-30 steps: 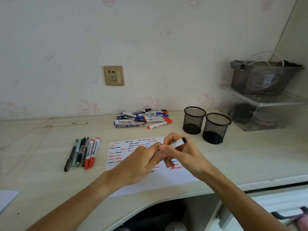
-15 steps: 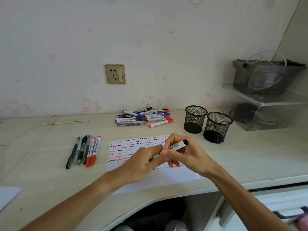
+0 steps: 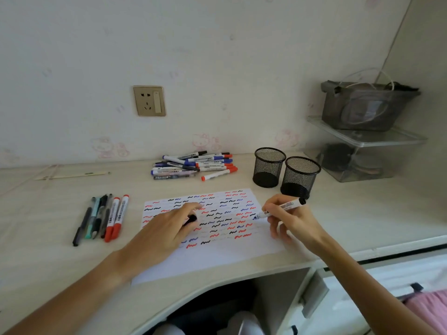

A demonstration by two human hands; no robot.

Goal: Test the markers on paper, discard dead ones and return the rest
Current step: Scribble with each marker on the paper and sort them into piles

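A white sheet of paper (image 3: 217, 252) covered in red, blue and black squiggles lies on the desk in front of me. My right hand (image 3: 289, 223) grips a white marker (image 3: 281, 209) with a black end, its tip touching the paper's right edge. My left hand (image 3: 167, 232) rests on the paper and pinches the black cap (image 3: 191, 218). A pile of markers (image 3: 193, 165) lies at the back by the wall. A row of several pens and markers (image 3: 104, 217) lies to the left of the paper.
Two black mesh pen cups (image 3: 268, 169) (image 3: 301, 177) stand at the back right of the paper. Clear plastic boxes (image 3: 362, 151) with a grey bag on top sit at the far right. A wall socket (image 3: 149, 100) is above the desk. The desk edge curves in near me.
My hands have pulled apart: the cap came off in my left hand, and my right hand swung the marker down so its tip meets the paper.
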